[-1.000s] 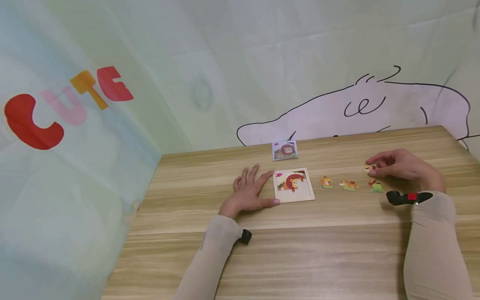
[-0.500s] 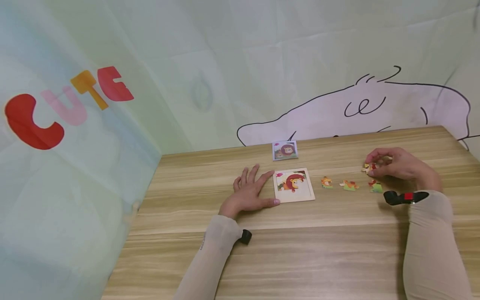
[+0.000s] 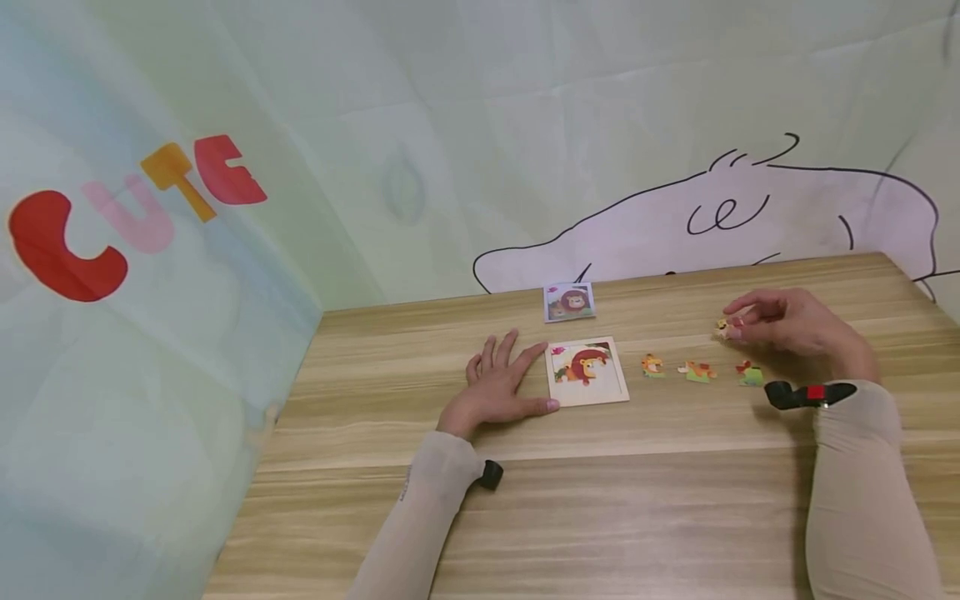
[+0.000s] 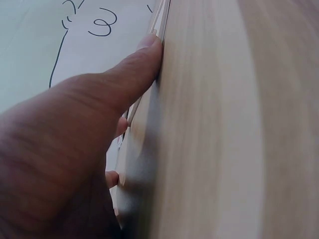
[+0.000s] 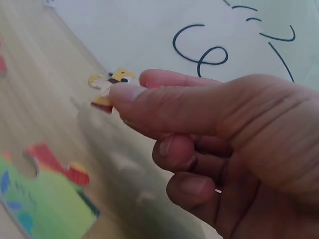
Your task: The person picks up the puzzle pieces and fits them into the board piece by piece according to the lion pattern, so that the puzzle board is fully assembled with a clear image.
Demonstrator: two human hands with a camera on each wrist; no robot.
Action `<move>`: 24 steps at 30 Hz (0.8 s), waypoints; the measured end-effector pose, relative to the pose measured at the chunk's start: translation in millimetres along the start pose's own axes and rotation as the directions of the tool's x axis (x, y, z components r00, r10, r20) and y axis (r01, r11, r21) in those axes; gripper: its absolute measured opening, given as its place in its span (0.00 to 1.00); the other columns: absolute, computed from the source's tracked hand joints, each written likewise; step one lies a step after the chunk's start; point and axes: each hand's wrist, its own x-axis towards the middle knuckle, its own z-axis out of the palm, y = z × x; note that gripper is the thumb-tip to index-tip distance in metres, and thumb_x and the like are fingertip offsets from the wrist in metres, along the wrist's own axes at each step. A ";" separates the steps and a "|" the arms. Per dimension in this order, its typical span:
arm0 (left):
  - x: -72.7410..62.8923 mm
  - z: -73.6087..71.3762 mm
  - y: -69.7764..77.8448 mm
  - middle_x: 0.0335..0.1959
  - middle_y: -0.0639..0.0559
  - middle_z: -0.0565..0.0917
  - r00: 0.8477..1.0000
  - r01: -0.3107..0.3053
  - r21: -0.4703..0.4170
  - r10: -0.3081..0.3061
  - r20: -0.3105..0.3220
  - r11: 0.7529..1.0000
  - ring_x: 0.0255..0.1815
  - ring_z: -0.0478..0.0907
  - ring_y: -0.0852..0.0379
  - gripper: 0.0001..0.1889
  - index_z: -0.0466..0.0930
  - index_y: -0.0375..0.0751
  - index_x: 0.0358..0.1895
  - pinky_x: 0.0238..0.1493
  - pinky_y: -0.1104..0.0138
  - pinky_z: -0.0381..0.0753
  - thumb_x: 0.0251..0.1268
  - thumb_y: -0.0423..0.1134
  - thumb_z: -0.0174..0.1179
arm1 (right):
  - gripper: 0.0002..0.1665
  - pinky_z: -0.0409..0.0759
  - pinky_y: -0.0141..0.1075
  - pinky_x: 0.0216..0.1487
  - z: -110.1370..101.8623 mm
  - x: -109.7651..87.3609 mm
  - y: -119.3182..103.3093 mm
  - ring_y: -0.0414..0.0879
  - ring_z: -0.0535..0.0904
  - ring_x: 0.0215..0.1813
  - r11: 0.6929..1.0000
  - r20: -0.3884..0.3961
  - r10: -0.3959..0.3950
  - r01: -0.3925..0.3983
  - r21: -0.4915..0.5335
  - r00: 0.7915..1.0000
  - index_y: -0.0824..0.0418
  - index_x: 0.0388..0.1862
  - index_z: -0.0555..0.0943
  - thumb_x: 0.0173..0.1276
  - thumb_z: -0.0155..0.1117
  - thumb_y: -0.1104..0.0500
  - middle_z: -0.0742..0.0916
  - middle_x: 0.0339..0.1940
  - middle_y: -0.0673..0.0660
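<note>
My right hand (image 3: 798, 323) pinches a small puzzle piece (image 5: 104, 89) between thumb and index finger, raised over the table. The piece shows yellow, white and dark red with part of an animal face; my thumb hides some of it. My left hand (image 3: 498, 387) lies with spread fingers at the left side of a square puzzle board (image 3: 588, 371), index finger and thumb at its edge. A partly filled lion picture shows in the board, with a pale bare area at its lower right. The left wrist view shows my thumb (image 4: 134, 67) along the board's edge.
Three loose puzzle pieces lie in a row right of the board: an orange one (image 3: 652, 366), an orange-green one (image 3: 697, 371) and a red-green one (image 3: 750, 373). Behind the board lies a small lion picture card (image 3: 569, 302). A printed wall sheet (image 3: 450, 167) rises behind the table.
My right hand has lifted the puzzle piece from beside the red-green one and moved it slightly left and away from me. The left hand and board stay in place.
</note>
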 end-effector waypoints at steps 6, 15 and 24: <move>2.8 3.3 -3.1 0.93 0.47 0.32 1.000 -0.008 -0.022 0.008 -0.002 1.000 0.91 0.23 0.34 0.51 0.49 0.70 0.88 0.85 0.33 0.31 0.66 0.69 0.66 | 0.36 0.74 0.29 0.47 0.3 3.5 -11.4 0.39 0.81 0.45 0.999 -0.050 -0.002 0.000 -0.038 0.999 0.53 0.70 0.79 0.70 0.76 0.38 0.91 0.44 0.53; 2.4 3.4 -4.7 0.92 0.45 0.33 1.000 -0.027 -0.026 0.027 -0.011 0.999 0.91 0.25 0.32 0.51 0.50 0.70 0.88 0.84 0.30 0.33 0.66 0.72 0.65 | 0.30 0.77 0.36 0.36 6.4 9.3 -28.4 0.41 0.79 0.35 0.992 -0.098 -0.053 0.063 0.105 0.994 0.59 0.67 0.80 0.71 0.78 0.52 0.89 0.32 0.44; 4.9 5.5 -6.0 0.92 0.47 0.32 1.000 -0.014 -0.015 0.014 -0.006 1.000 0.91 0.23 0.33 0.51 0.49 0.71 0.88 0.84 0.32 0.31 0.66 0.69 0.66 | 0.26 0.81 0.37 0.35 21.0 19.8 -44.1 0.47 0.87 0.35 0.977 -0.104 -0.090 0.108 0.184 0.990 0.63 0.63 0.86 0.68 0.80 0.58 0.91 0.31 0.43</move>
